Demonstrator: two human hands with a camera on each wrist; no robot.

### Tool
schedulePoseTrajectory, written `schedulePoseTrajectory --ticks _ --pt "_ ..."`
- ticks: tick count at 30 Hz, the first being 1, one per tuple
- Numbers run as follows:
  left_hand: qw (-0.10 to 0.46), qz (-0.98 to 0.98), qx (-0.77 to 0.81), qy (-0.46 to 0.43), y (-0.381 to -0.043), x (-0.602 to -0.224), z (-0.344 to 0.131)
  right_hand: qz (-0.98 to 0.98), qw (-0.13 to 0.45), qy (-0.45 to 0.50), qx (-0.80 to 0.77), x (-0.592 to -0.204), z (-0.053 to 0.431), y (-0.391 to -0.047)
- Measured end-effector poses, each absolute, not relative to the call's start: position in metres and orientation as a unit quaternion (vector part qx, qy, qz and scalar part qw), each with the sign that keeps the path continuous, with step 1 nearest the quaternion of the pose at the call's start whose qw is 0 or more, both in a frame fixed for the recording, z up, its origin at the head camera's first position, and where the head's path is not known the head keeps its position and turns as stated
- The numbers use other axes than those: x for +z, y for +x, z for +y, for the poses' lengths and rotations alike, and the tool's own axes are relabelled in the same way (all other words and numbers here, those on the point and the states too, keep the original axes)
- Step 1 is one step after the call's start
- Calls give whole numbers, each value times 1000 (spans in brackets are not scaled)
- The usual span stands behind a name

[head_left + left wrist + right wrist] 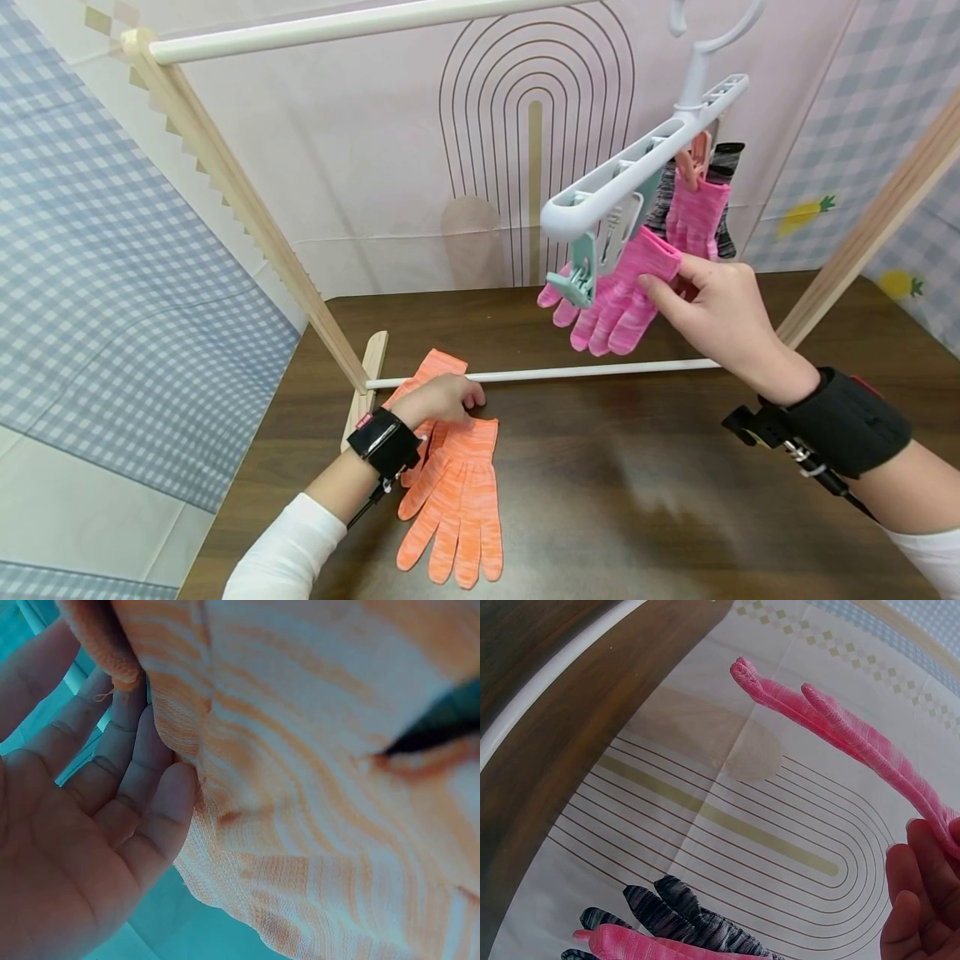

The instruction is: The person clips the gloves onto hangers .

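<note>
My right hand [723,312] pinches the cuff of a pink glove [618,296] between thumb and fingers, beside the white hanger [637,162]. The glove's fingers point down and left, behind a mint-green clip [577,275] at the hanger's near end. On the table, two orange gloves [453,508] overlap, and my left hand [442,400] lies over them near the cuffs. In the left wrist view its loosely bent fingers [161,814] touch the edge of the orange fabric. Another pink glove [697,217] hangs from a pink clip [693,158] farther along the hanger.
The hanger hangs within a rack with a white top rod [337,29], wooden posts [247,200] and a low white bar [592,371] across the brown table [600,500]. Black-and-grey gloves [679,915] hang behind the clipped pink one. A patterned cloth [375,167] stands behind.
</note>
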State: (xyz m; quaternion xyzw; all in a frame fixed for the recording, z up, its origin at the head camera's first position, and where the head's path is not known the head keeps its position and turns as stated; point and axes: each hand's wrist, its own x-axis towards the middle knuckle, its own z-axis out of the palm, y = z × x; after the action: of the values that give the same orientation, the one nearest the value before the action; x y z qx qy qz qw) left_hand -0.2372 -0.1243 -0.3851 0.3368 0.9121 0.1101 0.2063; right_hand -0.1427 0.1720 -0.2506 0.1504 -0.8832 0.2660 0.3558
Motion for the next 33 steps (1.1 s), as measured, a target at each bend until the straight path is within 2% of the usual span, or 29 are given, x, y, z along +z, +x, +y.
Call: schedulePoseTrajectory --ticks 8,33 --pt "220 913 95 330 -235 -385 -122 -884 353 148 267 -250 172 -142" --pt "211 914 92 333 -232 -385 -122 -888 349 146 262 -248 172 -142"
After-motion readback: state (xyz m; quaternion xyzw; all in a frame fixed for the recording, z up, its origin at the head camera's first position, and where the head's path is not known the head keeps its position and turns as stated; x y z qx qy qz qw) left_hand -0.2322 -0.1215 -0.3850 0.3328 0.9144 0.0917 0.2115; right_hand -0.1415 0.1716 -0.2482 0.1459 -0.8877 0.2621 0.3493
